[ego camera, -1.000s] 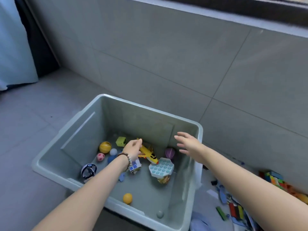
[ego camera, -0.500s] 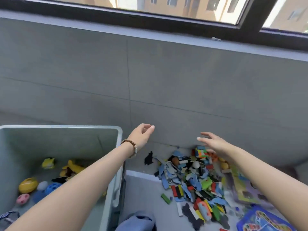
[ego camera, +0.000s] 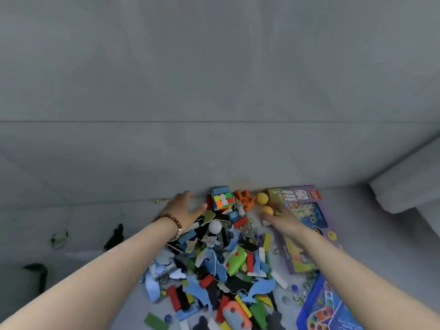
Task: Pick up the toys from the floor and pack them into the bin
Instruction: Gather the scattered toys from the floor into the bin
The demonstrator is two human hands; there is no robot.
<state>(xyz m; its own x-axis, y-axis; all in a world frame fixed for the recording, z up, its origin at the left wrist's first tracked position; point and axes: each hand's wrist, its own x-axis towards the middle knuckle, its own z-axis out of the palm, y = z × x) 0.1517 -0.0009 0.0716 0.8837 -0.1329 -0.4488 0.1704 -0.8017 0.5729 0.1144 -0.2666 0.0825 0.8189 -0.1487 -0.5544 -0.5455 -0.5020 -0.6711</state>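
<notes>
1. Head view: pick-up step. Left hand (ego camera: 183, 209) reaches toward the puzzle cube (ego camera: 222, 198) at upper centre, fingers straight, thumb spread.
2. Right hand (ego camera: 283, 219) meets the lower orange ball (ego camera: 267, 210); whether its fingers grip it, I cannot tell.
3. Toy pile (ego camera: 214, 270) fills lower centre; the bin is out of frame.
4. Next, probably: close on both, then carry.
5. Purple game box (ego camera: 300, 206) bears large white Chinese characters, upside down, unreadable.

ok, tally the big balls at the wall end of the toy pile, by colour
Orange balls: 2
White ball: 1
Total: 3
</notes>
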